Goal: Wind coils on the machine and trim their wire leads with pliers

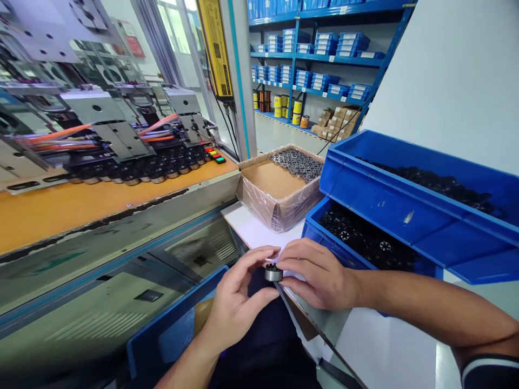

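Observation:
A small silver metal ring with a black toothed insert (pixel 273 274) is held up between my two hands, over the edge of the white table. My left hand (pixel 239 302) curves around its left side, fingers behind and thumb below in front. From the other side, my right hand (pixel 314 273) pinches the ring's right edge between fingertips and thumb. The exact contact of the left fingertips is partly hidden.
A plastic-lined cardboard box (pixel 259 202) holds rows of metal parts. Stacked blue bins (pixel 405 210) with black parts stand at right. To the left, a machine bench (pixel 170 197) carries rows of similar rings. A blue crate (pixel 138 346) sits below my left arm.

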### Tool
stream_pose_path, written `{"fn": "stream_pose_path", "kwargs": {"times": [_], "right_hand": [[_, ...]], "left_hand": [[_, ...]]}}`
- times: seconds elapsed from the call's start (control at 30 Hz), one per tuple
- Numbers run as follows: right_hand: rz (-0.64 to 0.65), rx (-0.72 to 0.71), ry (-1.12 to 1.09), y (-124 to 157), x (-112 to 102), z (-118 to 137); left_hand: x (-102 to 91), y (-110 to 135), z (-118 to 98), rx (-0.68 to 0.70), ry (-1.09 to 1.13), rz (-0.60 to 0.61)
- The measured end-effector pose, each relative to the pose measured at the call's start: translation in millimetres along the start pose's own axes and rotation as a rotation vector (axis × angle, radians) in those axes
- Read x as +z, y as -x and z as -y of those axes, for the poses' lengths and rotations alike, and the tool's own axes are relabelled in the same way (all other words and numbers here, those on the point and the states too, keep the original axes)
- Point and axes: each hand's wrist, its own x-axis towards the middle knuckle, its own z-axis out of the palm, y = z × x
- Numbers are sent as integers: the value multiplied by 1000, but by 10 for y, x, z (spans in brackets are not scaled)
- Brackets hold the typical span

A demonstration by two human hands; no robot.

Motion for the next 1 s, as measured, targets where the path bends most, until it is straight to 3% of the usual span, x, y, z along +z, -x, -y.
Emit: {"fn": "stream_pose_path", "kwargs": {"times": [0.07, 0.13, 0.33, 0.6, 0.87, 0.93, 1.0], "right_hand": [[-1, -3, -1, 2, 5, 1], [-7, 8, -12, -2, 8, 3], [-32, 12, 5, -11, 2, 0], [20, 13, 53, -14, -6, 13], [88, 55, 46, -7, -9, 13], [102, 90, 91, -7, -10, 32], [106, 114, 146, 2, -10, 46]], "left_hand": [[-43, -31, -37, 151, -230, -8], [-59, -51, -65, 212, -328, -12], [-12, -36, -62, 125, -255, -60], [-87, -45, -89, 357, -501, -14], [29, 25, -24, 416, -630, -74], [-65, -19, -64, 432, -696, -90], [-344, -157, -145, 430, -863, -183]]}}
